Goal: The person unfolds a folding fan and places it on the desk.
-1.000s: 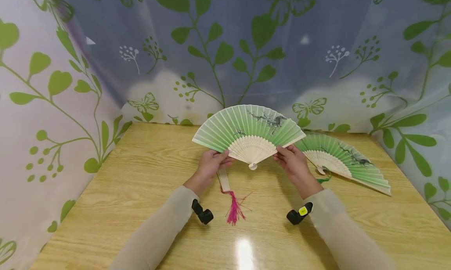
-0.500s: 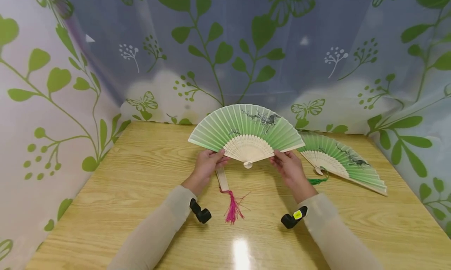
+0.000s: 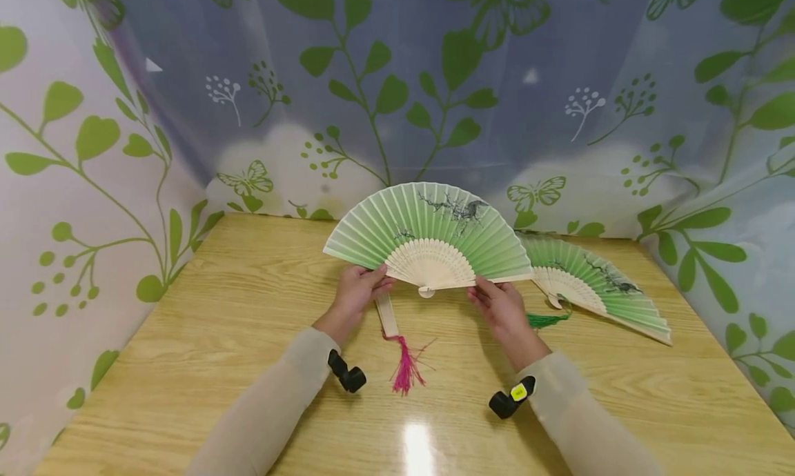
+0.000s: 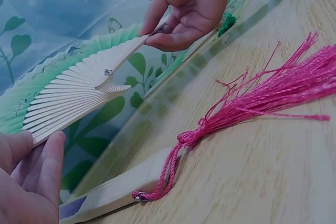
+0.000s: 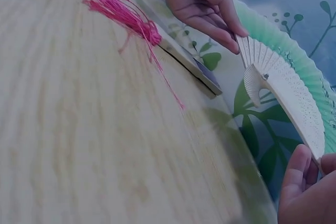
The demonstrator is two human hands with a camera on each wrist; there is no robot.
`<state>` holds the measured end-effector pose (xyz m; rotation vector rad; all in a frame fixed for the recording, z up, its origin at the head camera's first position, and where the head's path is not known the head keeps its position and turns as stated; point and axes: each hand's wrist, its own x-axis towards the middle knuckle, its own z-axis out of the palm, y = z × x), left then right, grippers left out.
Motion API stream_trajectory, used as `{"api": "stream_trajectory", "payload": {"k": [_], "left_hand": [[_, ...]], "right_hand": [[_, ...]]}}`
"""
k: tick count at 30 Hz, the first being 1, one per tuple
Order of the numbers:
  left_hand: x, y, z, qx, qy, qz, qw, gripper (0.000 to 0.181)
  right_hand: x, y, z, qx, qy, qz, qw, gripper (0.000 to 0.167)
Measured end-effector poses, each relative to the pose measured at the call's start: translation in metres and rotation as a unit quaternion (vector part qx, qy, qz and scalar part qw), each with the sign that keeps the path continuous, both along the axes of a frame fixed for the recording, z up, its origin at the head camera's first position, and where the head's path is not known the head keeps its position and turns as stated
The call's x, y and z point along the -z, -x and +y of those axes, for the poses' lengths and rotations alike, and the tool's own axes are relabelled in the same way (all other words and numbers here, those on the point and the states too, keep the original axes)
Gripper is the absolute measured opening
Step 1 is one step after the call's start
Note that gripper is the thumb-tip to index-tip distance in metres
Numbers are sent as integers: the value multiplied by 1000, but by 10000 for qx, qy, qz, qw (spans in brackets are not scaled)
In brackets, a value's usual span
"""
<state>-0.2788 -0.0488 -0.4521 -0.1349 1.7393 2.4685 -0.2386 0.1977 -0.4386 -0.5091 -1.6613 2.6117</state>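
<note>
Hands apart. Left hand (image 3: 354,295) and right hand (image 3: 502,312) each pinch an outer rib of the spread green fan (image 3: 428,231), raised between them. Pink-tasselled piece (image 3: 387,316), probably a folded fan, lies on the table (image 3: 248,283) beside the left hand; second spread fan (image 3: 593,276) lies beyond the right. Step, judged: holding the fan spread. Next move calls for even pinches.

A wood-grain table (image 3: 180,317) bears, on the right, a spread fan (image 3: 599,283) with its green tassel (image 3: 548,320) beside it and, nearer the middle, a partly hidden closed fan (image 3: 387,317) with a loose pink tassel (image 3: 406,369).
</note>
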Motion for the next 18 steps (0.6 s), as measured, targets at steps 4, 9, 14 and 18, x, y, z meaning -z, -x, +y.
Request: {"api": "stream_trajectory", "payload": {"k": [4, 9, 14, 18], "left_hand": [[1, 2, -2, -49, -2, -10, 10000, 22], [1, 2, -3, -90, -4, -59, 9999, 20], [-1, 4, -2, -110, 39, -66, 9999, 21], [-3, 7, 0, -97, 145, -18, 9998, 23]], "right_hand": [[4, -3, -2, -56, 88, 8, 9999, 6], [8, -9, -4, -36, 268, -63, 9996, 5], [8, -15, -5, -93, 387, -60, 9992, 7], [5, -20, -3, -121, 506, -57, 9986, 9]]}}
